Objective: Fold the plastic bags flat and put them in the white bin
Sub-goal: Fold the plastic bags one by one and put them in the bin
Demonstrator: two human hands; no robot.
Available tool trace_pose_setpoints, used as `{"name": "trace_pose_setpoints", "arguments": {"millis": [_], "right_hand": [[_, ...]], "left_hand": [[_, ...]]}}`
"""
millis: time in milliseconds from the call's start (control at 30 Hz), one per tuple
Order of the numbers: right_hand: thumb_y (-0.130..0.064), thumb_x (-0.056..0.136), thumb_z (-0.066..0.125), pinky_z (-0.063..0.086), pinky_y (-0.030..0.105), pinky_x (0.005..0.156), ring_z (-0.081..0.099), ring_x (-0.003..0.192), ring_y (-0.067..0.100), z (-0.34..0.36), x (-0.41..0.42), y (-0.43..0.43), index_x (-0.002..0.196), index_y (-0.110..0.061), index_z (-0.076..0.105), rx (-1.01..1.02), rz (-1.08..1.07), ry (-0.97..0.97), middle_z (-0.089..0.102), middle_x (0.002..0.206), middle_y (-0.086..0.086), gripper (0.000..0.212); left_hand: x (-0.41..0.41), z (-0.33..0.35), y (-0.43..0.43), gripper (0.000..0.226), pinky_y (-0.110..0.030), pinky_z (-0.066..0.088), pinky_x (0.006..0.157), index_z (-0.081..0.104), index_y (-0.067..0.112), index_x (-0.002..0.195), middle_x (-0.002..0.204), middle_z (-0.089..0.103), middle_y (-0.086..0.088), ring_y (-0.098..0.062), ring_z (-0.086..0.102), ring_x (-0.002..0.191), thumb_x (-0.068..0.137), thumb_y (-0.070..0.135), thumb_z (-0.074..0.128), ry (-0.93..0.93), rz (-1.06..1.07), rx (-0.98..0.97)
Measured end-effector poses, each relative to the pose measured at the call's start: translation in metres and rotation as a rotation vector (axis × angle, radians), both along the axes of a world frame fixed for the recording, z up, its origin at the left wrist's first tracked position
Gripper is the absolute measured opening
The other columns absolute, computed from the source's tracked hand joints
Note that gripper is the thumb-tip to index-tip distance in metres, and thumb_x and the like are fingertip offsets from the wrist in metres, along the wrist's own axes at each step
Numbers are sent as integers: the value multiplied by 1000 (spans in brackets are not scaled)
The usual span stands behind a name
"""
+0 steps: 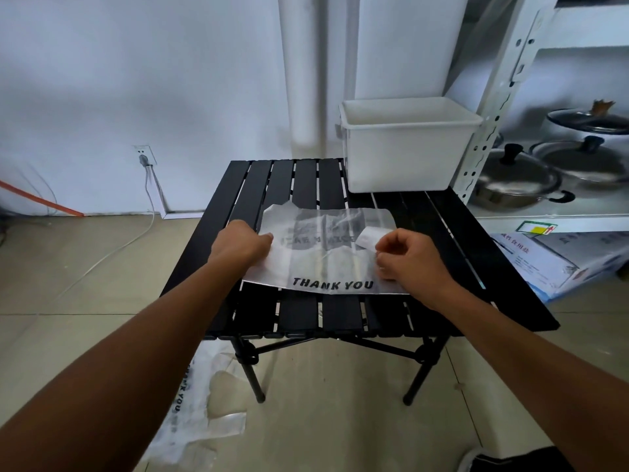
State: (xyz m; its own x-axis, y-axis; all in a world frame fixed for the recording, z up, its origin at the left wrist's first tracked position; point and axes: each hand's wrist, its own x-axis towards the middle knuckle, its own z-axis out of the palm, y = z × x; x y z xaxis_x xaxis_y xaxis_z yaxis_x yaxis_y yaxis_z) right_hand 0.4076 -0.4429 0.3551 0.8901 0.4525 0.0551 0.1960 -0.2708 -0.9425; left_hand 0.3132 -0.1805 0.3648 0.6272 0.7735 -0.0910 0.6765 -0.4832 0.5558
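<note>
Both hands pinch a plastic bag lying on a black table.

The clear plastic bag (pixel 323 253), printed "THANK YOU" along its near edge, lies spread across the middle of the slatted table (pixel 299 180), partly folded over itself. The left hand (pixel 238 245) grips its left edge between thumb and fingers; the right hand (pixel 408 258), fingers curled, pinches its right edge. The white bin (pixel 405 155) stands at the far right corner of the table, apart from the bag. A second bag (pixel 197 403) lies crumpled on the floor, near left, beside a table leg. Pots with lids (pixel 517 178) sit on a white shelf (pixel 493 107) to the right.
</note>
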Motion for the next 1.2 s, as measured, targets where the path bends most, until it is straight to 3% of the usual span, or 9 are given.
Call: {"name": "trace_pose_setpoints", "arguments": {"millis": [167, 300, 400, 500, 600, 700, 800, 933, 1200], "right_hand": [[-2, 83, 65, 59, 34, 71, 65, 65, 10, -1, 5, 6, 78, -17, 70, -130, -13, -105, 69, 74, -3, 16], [-7, 86, 59, 52, 34, 93, 64, 109, 21, -1, 14, 6, 116, -24, 63, -210, 86, -166, 64, 123, -1, 35], [-16, 94, 53, 39, 33, 105, 46, 135, 24, -1, 23, 6, 147, -24, 40, -355, 167, -199, 46, 150, 4, 55], [-31, 97, 47, 25, 43, 118, 40, 139, 28, -4, 34, 8, 151, -22, 33, -565, 208, -259, 45, 151, 4, 57], [-35, 99, 44, 10, 49, 122, 37, 142, 25, -6, 37, 13, 147, -20, 36, -723, 270, -364, 40, 154, 1, 51], [-37, 99, 45, 5, 49, 122, 21, 150, 18, -8, 35, 14, 150, -20, 33, -744, 284, -405, 23, 163, -1, 54], [-31, 100, 48, 8, 46, 121, 17, 151, 16, -6, 33, 11, 151, -16, 32, -654, 235, -431, 23, 163, 0, 56], [-25, 98, 51, 19, 37, 119, 27, 147, 18, -1, 28, 0, 147, -14, 41, -542, 191, -447, 33, 159, 1, 51], [-26, 96, 56, 40, 33, 107, 52, 127, 18, 7, 24, -16, 135, -17, 54, -422, 122, -444, 55, 140, 0, 41]], "left_hand": [[-9, -14, -4, 24, -33, 48, 71, 65, 20, 84, 83, 66, 1, -24, 63, 81, 88, 43, 68, -144, -73, 183], [-14, -20, -2, 26, -39, 56, 78, 67, 22, 93, 91, 67, 2, -22, 65, 83, 85, 47, 70, -192, -144, 262], [-15, -20, 2, 28, -41, 58, 78, 65, 23, 95, 98, 71, -2, -24, 67, 82, 85, 48, 71, -179, -151, 274], [-18, -17, -2, 43, -45, 53, 84, 55, 19, 121, 116, 65, -10, -35, 63, 99, 87, 42, 70, -119, -117, 350], [-23, -7, -31, 56, -50, 39, 97, 45, 18, 137, 142, 46, -12, -35, 51, 122, 88, 33, 68, -112, -163, 665], [-27, 5, -84, 54, -44, 30, 108, 49, 24, 139, 147, 46, -1, -22, 42, 134, 92, 50, 57, -182, -565, 615], [-29, -2, -129, 77, -46, 14, 120, 25, 31, 153, 162, 24, 6, -15, 19, 149, 90, 73, 39, 17, -918, 502], [-27, -18, -146, 87, -53, 7, 120, 13, 32, 156, 165, 12, 4, -19, 6, 152, 86, 80, 32, 123, -986, 469], [-35, -42, -147, 67, -46, 38, 104, 42, 26, 142, 143, 50, 3, -21, 48, 129, 87, 61, 57, -171, -1102, 792]]}}
